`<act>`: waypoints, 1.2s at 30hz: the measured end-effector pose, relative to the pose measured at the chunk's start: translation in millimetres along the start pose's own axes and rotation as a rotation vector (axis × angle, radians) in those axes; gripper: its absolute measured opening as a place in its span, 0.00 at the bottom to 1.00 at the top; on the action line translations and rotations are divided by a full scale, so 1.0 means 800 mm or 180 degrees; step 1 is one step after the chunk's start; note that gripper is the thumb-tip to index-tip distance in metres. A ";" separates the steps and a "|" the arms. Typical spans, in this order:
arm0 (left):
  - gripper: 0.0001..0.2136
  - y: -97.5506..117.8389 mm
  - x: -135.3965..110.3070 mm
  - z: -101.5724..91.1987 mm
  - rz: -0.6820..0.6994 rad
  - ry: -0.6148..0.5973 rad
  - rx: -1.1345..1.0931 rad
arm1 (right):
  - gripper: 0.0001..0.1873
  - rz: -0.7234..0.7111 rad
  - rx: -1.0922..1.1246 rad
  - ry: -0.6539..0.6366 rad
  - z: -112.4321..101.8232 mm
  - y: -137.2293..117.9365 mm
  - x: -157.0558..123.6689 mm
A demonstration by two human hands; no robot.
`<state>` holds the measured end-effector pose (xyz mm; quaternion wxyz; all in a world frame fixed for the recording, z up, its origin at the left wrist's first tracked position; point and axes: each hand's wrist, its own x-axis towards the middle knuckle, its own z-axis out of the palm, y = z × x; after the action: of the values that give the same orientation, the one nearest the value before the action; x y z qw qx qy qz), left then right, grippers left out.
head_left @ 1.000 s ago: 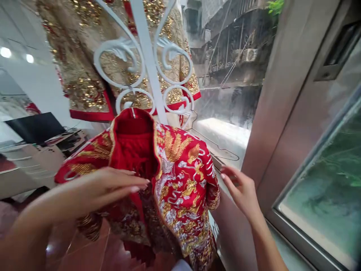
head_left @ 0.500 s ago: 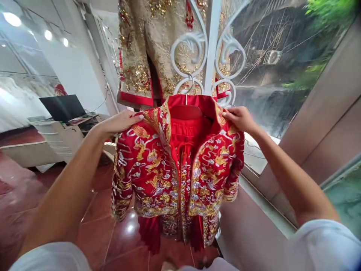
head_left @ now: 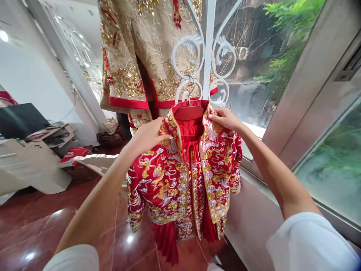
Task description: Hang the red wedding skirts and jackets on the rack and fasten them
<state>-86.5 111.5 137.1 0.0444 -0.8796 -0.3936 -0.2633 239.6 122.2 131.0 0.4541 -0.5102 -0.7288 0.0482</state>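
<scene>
A red jacket (head_left: 169, 180) embroidered in gold and silver hangs in front of me, its front parted. My left hand (head_left: 150, 137) grips the jacket near the collar, thumb on the front and fingers behind the cloth. On the other side, my right hand (head_left: 224, 118) pinches the jacket's shoulder close to the collar. Inside the collar shows a red hanger (head_left: 189, 112) with a metal hook. Under the jacket hangs a red pleated skirt (head_left: 166, 241) with a tied cord at its waist and an embroidered panel.
A white scrollwork stand (head_left: 208, 49) rises behind the jacket. Beside it hangs a beige garment (head_left: 166, 49) with gold sequins and red trim. At right are a window (head_left: 254, 56) and its sill. On the left stand a desk (head_left: 31, 165) and a dark monitor (head_left: 22, 120).
Both hands have moved inward along the shoulders toward the collar, the left one most. The collar opening is narrower. My view has turned to the right.
</scene>
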 end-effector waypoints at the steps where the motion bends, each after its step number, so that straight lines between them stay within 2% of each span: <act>1: 0.26 0.004 0.010 0.000 -0.0174 -0.0101 0.0145 | 0.19 0.0150 0.0090 -0.0345 -0.003 0.000 0.006; 3: 0.22 0.000 0.031 -0.001 -0.0522 -0.0572 0.0096 | 0.23 0.0491 0.0500 -0.1358 -0.012 0.004 0.022; 4: 0.22 -0.007 0.040 -0.003 -0.0678 -0.0865 -0.0090 | 0.25 0.0686 0.0693 -0.1675 -0.017 0.006 0.029; 6: 0.22 -0.023 0.051 -0.009 -0.0939 -0.1321 -0.0565 | 0.25 0.0929 0.0851 -0.1934 -0.024 0.010 0.037; 7: 0.22 -0.027 0.050 -0.011 -0.1052 -0.1403 -0.0714 | 0.25 0.0897 0.0762 -0.1874 -0.026 0.012 0.035; 8: 0.22 -0.027 0.045 -0.012 -0.1137 -0.1330 -0.0736 | 0.24 0.0737 0.0558 -0.1680 -0.025 0.012 0.027; 9: 0.21 -0.021 0.035 -0.010 -0.1191 -0.1076 -0.0626 | 0.23 0.0480 0.0284 -0.1323 -0.022 0.011 0.014; 11: 0.21 0.008 0.005 0.004 -0.1295 -0.0140 -0.0183 | 0.20 -0.0109 -0.0291 -0.0197 -0.007 0.005 -0.028; 13: 0.23 0.054 -0.029 0.036 -0.1508 0.1046 0.0269 | 0.17 -0.0411 -0.0691 0.1055 0.020 -0.006 -0.082; 14: 0.25 0.078 -0.044 0.058 -0.1717 0.1441 0.0457 | 0.18 -0.0369 -0.0825 0.1393 0.036 -0.011 -0.108; 15: 0.29 0.100 -0.055 0.082 -0.1880 0.1591 0.0640 | 0.20 -0.0248 -0.0953 0.1465 0.054 -0.017 -0.130; 16: 0.31 0.119 -0.064 0.106 -0.2005 0.1578 0.0778 | 0.22 -0.0068 -0.1049 0.1380 0.072 -0.021 -0.147; 18: 0.29 0.140 -0.071 0.146 -0.2109 0.1245 0.0847 | 0.26 0.0317 -0.1196 0.1055 0.100 -0.025 -0.163; 20: 0.23 0.145 -0.072 0.166 -0.2053 0.0907 0.0746 | 0.24 0.0505 -0.1300 0.0714 0.113 -0.024 -0.160; 23: 0.17 0.146 -0.070 0.158 -0.1847 0.0820 0.0304 | 0.13 0.0240 -0.1168 0.0338 0.102 -0.023 -0.143; 26: 0.17 0.160 -0.054 0.132 -0.1482 0.1187 -0.0080 | 0.14 -0.0187 -0.0309 0.0298 0.081 -0.033 -0.134; 28: 0.17 0.169 -0.035 0.125 -0.1129 0.1360 -0.0280 | 0.14 -0.0395 0.0293 0.0260 0.077 -0.041 -0.131; 30: 0.17 0.170 -0.017 0.131 -0.1003 0.1201 -0.0387 | 0.14 -0.0431 0.0462 0.0040 0.084 -0.041 -0.128; 32: 0.15 0.164 -0.008 0.148 -0.1246 0.0846 -0.0205 | 0.13 -0.0300 0.0134 -0.0252 0.093 -0.033 -0.125; 34: 0.13 0.157 -0.011 0.167 -0.1549 0.0536 0.0123 | 0.13 -0.0171 -0.0267 -0.0480 0.098 -0.026 -0.124; 36: 0.13 0.156 -0.021 0.179 -0.1682 0.0451 0.0281 | 0.14 -0.0191 -0.0504 -0.0438 0.097 -0.028 -0.125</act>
<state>54.7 55.8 22.3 0.0399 -0.7230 -0.6165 -0.3092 175.3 63.1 36.4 0.3624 -0.5179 -0.7748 0.0117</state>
